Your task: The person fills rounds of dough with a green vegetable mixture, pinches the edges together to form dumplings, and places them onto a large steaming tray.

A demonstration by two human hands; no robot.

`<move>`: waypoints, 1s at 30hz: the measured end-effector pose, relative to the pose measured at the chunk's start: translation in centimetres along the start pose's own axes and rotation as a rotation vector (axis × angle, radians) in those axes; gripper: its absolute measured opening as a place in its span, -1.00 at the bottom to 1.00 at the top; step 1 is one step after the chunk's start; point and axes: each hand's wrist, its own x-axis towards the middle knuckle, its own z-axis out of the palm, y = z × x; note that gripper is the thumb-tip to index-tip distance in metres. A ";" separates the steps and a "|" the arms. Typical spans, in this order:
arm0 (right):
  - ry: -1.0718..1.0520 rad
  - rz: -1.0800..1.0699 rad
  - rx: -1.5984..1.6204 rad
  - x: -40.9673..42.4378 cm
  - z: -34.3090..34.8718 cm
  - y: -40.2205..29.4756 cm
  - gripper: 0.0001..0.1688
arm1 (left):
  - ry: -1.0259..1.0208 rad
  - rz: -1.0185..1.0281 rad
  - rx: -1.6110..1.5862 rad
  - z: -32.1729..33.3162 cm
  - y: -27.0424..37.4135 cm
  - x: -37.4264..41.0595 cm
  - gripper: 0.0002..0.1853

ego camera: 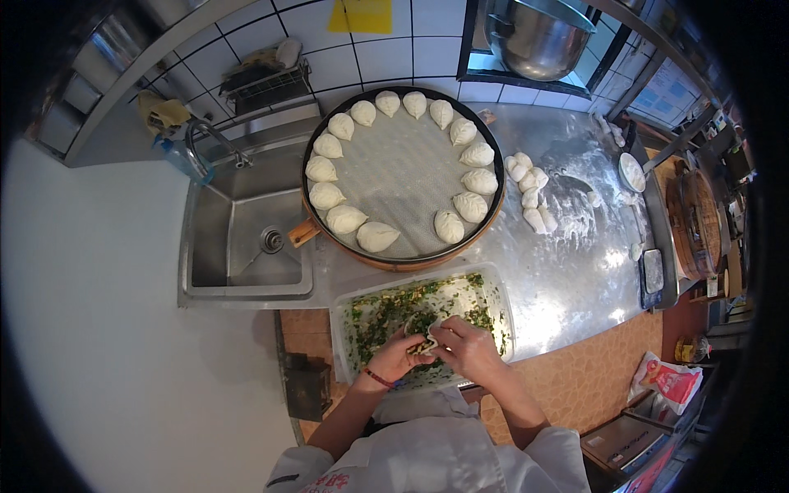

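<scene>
Over a clear plastic tub (500, 277) of chopped green filling, my left hand (396, 356) cradles a dough wrapper (433, 336) with green filling in it. My right hand (470, 349) pinches the edge of that same wrapper. Beyond the tub stands a round steamer tray (394, 179) with a lined base. Pleated stuffed buns (377, 236) are set around its rim in a broken ring. To the right of the steamer, several small dough pieces (531, 180) lie on the floured steel worktop (579, 271).
A steel sink (246, 288) with a tap (212, 145) is at the left. At the right are a bowl of flour (632, 172), a small scale (653, 272) and a woven steamer (696, 222). A steel pot (542, 40) stands in the wall opening.
</scene>
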 end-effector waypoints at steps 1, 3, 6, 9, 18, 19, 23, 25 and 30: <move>0.030 0.008 0.003 -0.1 0.0 0.0 -0.70 | 0.000 0.003 0.001 0.0 0.0 -0.1 -0.73; 0.060 0.005 -0.009 -0.1 0.1 -0.1 -0.75 | 0.020 0.013 0.009 0.4 0.0 -0.3 -0.74; 0.099 0.012 -0.006 -0.4 0.4 -0.2 -0.80 | 0.029 0.041 0.005 0.6 -0.3 -0.5 -0.74; 0.148 0.002 0.026 -0.8 1.0 0.2 -0.82 | 0.005 0.060 -0.055 0.1 -0.8 -0.1 -0.70; 0.200 -0.089 0.100 -1.2 2.2 0.7 -0.85 | 0.182 0.191 0.087 2.8 -0.8 -0.3 -0.53; 0.217 -0.110 0.125 -1.1 2.2 0.7 -0.85 | 0.210 0.152 0.058 3.4 -0.5 -0.4 -0.55; 0.213 -0.095 0.176 -1.0 2.3 0.6 -0.82 | 0.111 0.111 0.092 1.5 -1.2 0.3 -0.43; 0.215 -0.119 0.179 -0.8 2.6 0.9 -0.81 | 0.089 0.172 0.070 1.5 -1.9 0.2 -0.58; 0.321 0.292 0.187 -0.7 1.7 -0.5 -0.71 | 0.078 0.217 -0.020 2.9 -2.2 0.2 -0.68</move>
